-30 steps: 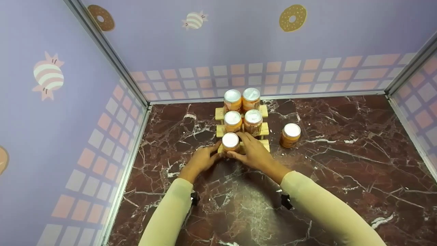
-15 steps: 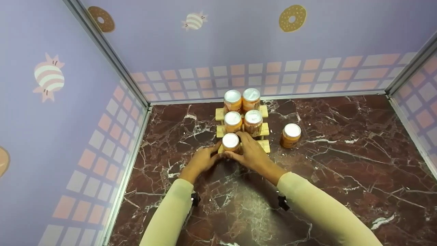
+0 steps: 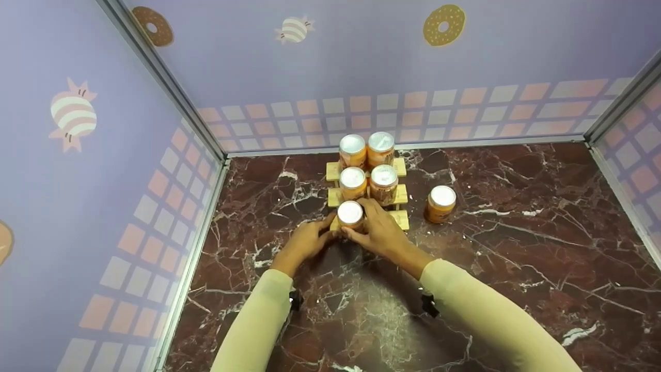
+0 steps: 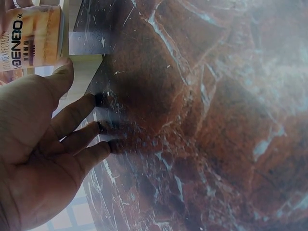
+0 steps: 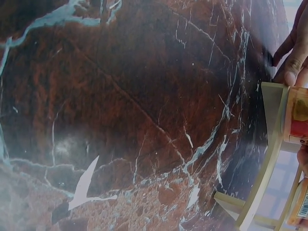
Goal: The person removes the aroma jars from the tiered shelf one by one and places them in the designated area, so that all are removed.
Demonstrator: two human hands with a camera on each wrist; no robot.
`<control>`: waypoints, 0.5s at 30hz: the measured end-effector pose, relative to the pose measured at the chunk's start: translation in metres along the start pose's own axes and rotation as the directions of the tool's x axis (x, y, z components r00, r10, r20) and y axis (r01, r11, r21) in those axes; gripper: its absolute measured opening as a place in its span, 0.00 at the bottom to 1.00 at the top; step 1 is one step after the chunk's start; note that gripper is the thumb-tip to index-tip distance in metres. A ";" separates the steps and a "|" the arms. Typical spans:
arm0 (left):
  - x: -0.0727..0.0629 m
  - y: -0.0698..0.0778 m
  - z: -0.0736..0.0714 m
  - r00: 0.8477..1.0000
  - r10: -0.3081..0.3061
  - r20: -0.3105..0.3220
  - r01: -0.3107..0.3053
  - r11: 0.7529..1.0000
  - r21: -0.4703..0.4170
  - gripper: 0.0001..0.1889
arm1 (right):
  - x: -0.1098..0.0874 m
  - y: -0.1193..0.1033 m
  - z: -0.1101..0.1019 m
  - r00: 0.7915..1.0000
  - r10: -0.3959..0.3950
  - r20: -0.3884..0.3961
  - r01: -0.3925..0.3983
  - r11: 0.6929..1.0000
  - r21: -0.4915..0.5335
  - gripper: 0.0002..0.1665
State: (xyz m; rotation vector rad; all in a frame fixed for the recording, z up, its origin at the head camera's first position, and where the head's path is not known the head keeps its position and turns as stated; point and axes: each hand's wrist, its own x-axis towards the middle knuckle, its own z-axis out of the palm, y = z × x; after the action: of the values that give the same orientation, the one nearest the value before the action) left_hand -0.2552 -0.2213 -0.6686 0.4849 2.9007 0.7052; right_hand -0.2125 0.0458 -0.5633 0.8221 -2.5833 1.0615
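A can [image 3: 350, 213] with a pale lid and orange contents stands upright on the left part of the front step of a small wooden step rack [image 3: 397, 219]. My right hand [image 3: 384, 232] grips this can, thumb in front and forefinger behind. Beside it, my left hand [image 3: 307, 240] touches the rack's left front end. In the left wrist view, the left thumb [image 4: 62, 77] lies against the wood by the can's base, and the other fingers stretch down to the tabletop. The right wrist view catches the can [image 5: 297, 115] on the rack at its edge.
Several similar cans fill the two higher steps, including a middle-row can [image 3: 383, 183] and a back-row can [image 3: 381, 149]. Another can [image 3: 440, 204] stands on the dark marbled table [image 3: 516, 248], right of the rack. Patterned panels [image 3: 330, 62] enclose the back and sides.
My right wrist and forearm have shifted slightly to the left. The grip on the can and the left hand's place look the same.
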 end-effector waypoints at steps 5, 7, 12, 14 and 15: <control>-0.001 0.002 -0.001 1.000 -0.013 0.010 0.013 1.000 0.001 0.34 | -0.002 0.002 -0.003 1.000 0.000 0.004 0.000 1.000 -0.001 0.41; -0.001 0.003 -0.002 1.000 -0.017 0.014 0.017 1.000 -0.003 0.34 | -0.003 0.003 -0.005 1.000 0.003 0.005 -0.003 1.000 0.001 0.41; -0.002 0.004 -0.002 0.999 -0.035 0.027 0.035 0.999 -0.024 0.35 | -0.005 0.005 -0.010 1.000 0.018 0.009 -0.018 1.000 -0.007 0.41; -0.002 0.005 -0.003 0.999 -0.043 0.031 0.044 0.998 -0.037 0.35 | -0.005 0.006 -0.013 1.000 0.023 0.012 -0.023 1.000 -0.007 0.42; -0.002 0.005 -0.003 0.998 -0.046 0.032 0.047 0.998 -0.039 0.35 | -0.006 0.006 -0.015 1.000 0.027 0.014 -0.027 1.000 -0.007 0.42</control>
State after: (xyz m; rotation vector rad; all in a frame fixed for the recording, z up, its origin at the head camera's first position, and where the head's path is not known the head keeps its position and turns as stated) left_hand -0.2527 -0.2190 -0.6636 0.4187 2.8532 0.7409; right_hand -0.2112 0.0616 -0.5585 0.7981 -2.6158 1.0577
